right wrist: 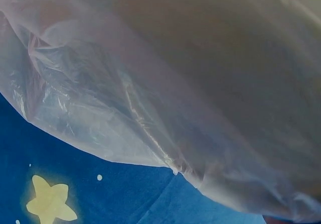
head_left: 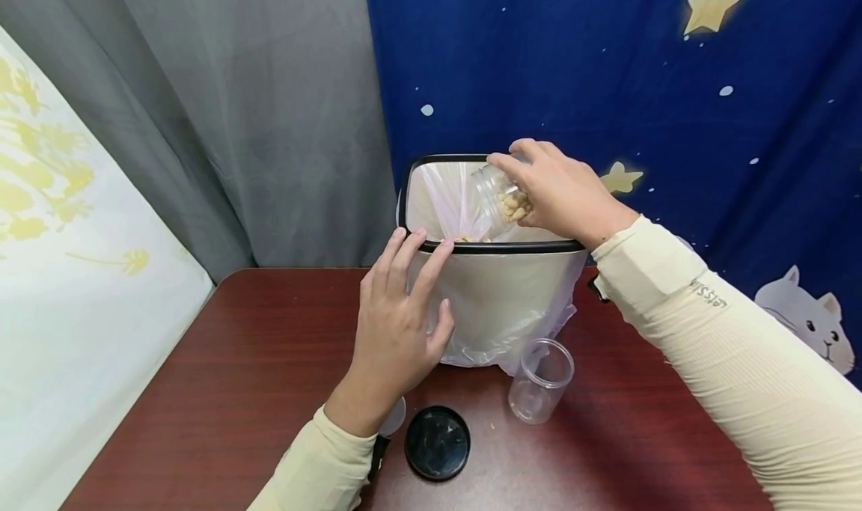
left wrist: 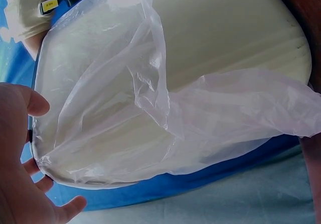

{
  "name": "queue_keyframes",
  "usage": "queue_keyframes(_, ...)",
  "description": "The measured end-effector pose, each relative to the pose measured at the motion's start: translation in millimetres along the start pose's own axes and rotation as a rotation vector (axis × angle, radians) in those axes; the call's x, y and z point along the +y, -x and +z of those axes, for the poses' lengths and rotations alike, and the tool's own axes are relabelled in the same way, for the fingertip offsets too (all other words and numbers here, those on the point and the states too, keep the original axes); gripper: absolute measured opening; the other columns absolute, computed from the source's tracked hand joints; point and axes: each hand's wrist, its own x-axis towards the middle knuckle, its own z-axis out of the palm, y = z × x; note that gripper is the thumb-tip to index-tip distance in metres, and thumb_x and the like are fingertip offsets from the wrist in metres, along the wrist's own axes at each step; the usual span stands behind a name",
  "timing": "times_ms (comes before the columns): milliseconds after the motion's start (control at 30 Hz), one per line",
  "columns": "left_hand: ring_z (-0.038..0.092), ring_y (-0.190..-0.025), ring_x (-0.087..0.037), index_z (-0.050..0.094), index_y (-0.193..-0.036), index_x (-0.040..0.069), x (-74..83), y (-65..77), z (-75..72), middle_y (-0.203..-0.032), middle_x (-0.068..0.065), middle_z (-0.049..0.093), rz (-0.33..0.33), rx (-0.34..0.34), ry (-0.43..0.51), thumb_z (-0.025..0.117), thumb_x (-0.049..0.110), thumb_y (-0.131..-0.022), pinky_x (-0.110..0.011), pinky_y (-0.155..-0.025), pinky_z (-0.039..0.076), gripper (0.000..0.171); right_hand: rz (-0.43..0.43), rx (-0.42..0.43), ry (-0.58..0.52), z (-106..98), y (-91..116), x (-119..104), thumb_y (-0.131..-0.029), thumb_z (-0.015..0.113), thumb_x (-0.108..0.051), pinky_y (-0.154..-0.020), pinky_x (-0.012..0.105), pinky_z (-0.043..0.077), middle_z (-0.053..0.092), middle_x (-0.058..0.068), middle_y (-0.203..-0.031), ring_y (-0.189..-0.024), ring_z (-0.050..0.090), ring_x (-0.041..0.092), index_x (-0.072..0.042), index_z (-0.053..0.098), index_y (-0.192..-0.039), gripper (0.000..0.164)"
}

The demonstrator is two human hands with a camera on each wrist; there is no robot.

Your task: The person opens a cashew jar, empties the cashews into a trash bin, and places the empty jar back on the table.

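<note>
My right hand point(head_left: 562, 193) grips a clear plastic jar point(head_left: 486, 185), tipped on its side with its mouth toward the left, over the inside of a trash bin. Tan peanut-like pieces point(head_left: 515, 206) lie in the jar, and more show at the bottom of the bin's opening. The bin point(head_left: 498, 290) is cream with a black rim point(head_left: 512, 248) and a thin translucent pinkish bag point(left wrist: 145, 78) over it. At the front left of that rim, my left hand point(head_left: 397, 324) rests its spread fingertips. In the right wrist view the bag point(right wrist: 110, 103) hides the right hand.
Before the bin on the reddish-brown table point(head_left: 269, 369) stands another clear jar point(head_left: 541, 382), uncapped. A black round lid point(head_left: 438, 443) lies nearer, with a clear disc point(head_left: 393, 417) partly behind my left wrist. Grey point(head_left: 269, 107) and blue star-printed curtains point(head_left: 606, 62) hang behind.
</note>
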Motion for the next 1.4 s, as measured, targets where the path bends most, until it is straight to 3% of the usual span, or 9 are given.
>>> queue_keyframes(1067, 0.030, -0.149, -0.033, 0.043, -0.151, 0.020, 3.5, -0.5, 2.8, -0.155, -0.012, 0.038, 0.007, 0.020, -0.031, 0.065, 0.019, -0.083, -0.054, -0.107, 0.038, 0.072, -0.020, 0.005, 0.054, -13, 5, 17, -0.071, 0.090, -0.018, -0.087, 0.060, 0.053, 0.048, 0.022, -0.142, -0.124, 0.050, 0.043, -0.017, 0.042, -0.149, 0.092)
queue_keyframes(1400, 0.028, -0.150, -0.033, 0.041, -0.151, 0.019, 3.9, -1.2, 5.0, -0.156, -0.013, 0.037, 0.008, 0.018, -0.002, 0.065, 0.016, -0.084, -0.055, -0.105, 0.040, 0.071, -0.074, 0.060, 0.066, -9, 6, 18, -0.070, 0.090, -0.014, -0.089, 0.061, 0.052, 0.048, 0.023, -0.143, -0.128, 0.048, 0.045, -0.016, 0.044, -0.147, 0.090)
